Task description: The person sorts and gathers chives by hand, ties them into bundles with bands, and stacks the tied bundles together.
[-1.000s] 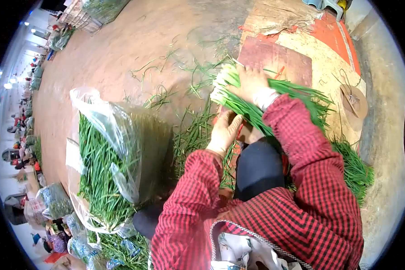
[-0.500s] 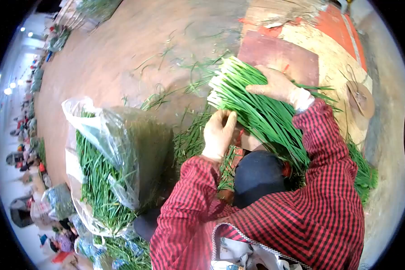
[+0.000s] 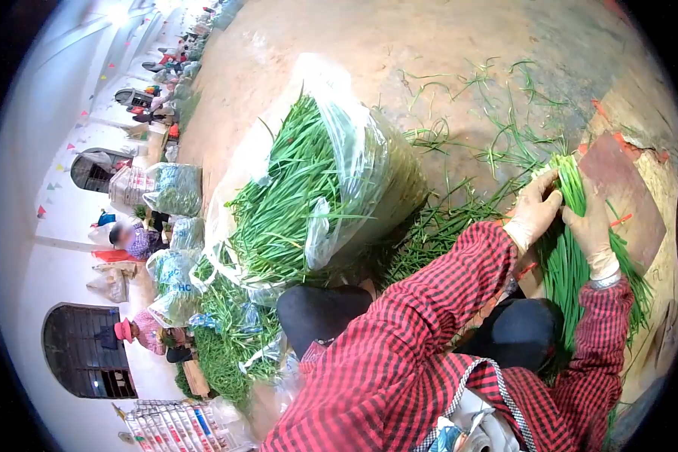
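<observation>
A bunch of green chives (image 3: pixel 566 275) with pale cut ends hangs between my hands at the right, its leaves trailing down beside my knee. My right hand (image 3: pixel 594 230), in a pale glove, is closed round the bunch below the pale ends. My left hand (image 3: pixel 535 207), gloved too, pinches its near side close to the pale ends, thumb and fingers together. A reddish-brown board (image 3: pixel 624 200) lies just beyond my right hand. More loose chive leaves (image 3: pixel 631 282) stick out behind my right wrist.
A large clear plastic bag (image 3: pixel 384 173) full of chives stands left of my arms. Loose trimmings (image 3: pixel 444 241) litter the floor between bag and hands. A chive heap (image 3: pixel 230 343) lies at lower left. People and more bags line the far wall.
The view has swung left, so bag and hands appear further right. The bunch now hangs more upright and looks narrower, and my right hand has come round nearer my left.
</observation>
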`<state>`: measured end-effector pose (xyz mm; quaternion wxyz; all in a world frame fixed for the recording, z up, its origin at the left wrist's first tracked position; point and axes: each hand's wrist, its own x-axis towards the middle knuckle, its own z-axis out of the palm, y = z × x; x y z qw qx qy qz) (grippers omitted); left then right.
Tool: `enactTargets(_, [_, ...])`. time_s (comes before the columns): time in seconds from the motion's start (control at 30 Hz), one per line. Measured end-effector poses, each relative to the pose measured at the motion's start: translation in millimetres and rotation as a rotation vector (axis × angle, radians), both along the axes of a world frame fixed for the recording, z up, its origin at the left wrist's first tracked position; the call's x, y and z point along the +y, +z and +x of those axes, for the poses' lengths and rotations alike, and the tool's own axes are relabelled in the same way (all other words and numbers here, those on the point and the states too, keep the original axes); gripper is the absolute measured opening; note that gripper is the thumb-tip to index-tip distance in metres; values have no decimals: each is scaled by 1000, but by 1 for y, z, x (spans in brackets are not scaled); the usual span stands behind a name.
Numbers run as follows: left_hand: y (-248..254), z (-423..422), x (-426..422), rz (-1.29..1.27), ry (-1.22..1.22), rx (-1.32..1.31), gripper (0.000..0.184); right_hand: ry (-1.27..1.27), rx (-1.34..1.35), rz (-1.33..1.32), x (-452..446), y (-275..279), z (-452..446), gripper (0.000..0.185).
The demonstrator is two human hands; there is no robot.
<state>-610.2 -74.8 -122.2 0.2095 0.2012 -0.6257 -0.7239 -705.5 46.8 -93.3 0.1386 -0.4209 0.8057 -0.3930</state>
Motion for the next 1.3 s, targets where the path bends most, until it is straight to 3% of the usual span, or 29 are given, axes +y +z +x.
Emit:
enactTargets(0.03, [-4, 1, -2, -209, -1, -31, 50, -24, -96, -100, 0, -3, 2, 60])
enactTargets(0.07, [-8, 1, -2, -210, -1, -29, 50, -47, -192, -200, 0, -7, 5, 56])
enactTargets(0.13, [1, 1, -1, -494, -17, -242, 50, -56, -336, -290, 1, -15, 7, 49])
enactTargets(0.2, [11, 2, -2, -474, -41, -281, 51, -26, -85, -342, 3, -15, 8, 47])
enactTargets(0.27, [21, 2, -3, -530, -37, -300, 47, -54, -107, -339, 7, -20, 7, 44])
enactTargets(0.33, [27, -1, -5, -581, 67, -283, 39, -134, -428, -490, 10, -24, 9, 43])
enactTargets(0.4, [28, -11, -10, -237, 62, -58, 42, -109, -406, -425, 12, -16, 5, 45])
enactTargets(0.43, [40, -18, -10, -233, 58, -57, 42, -112, -362, -402, 12, -12, 5, 46])
enactTargets(0.5, [62, -35, -5, 288, 67, 334, 51, -111, -358, -400, 11, -13, 3, 49])
enactTargets(0.57, [65, -46, -2, 437, -65, 383, 64, -180, -298, -399, 9, -15, 2, 50])
enactTargets(0.67, [71, -52, 9, 449, -75, 355, 57, -256, -127, -365, 12, -20, -5, 51])
enactTargets(0.77, [46, -53, 6, 499, 1, 344, 67, -268, -515, -516, 21, -16, -7, 49])
enactTargets(0.87, [34, -54, -1, 603, 58, 298, 63, -261, -678, -647, 22, -14, -9, 45])
enactTargets(1.0, [54, -53, 8, 587, 20, 323, 59, -228, -663, -610, 25, -13, -11, 46])
enactTargets(1.2, [94, -56, 39, 57, -168, 475, 57, -229, -779, -757, 19, -13, -5, 51])
enactTargets(1.3, [45, -72, 28, 188, -159, 171, 68, -261, -663, -666, 29, 6, -3, 49])
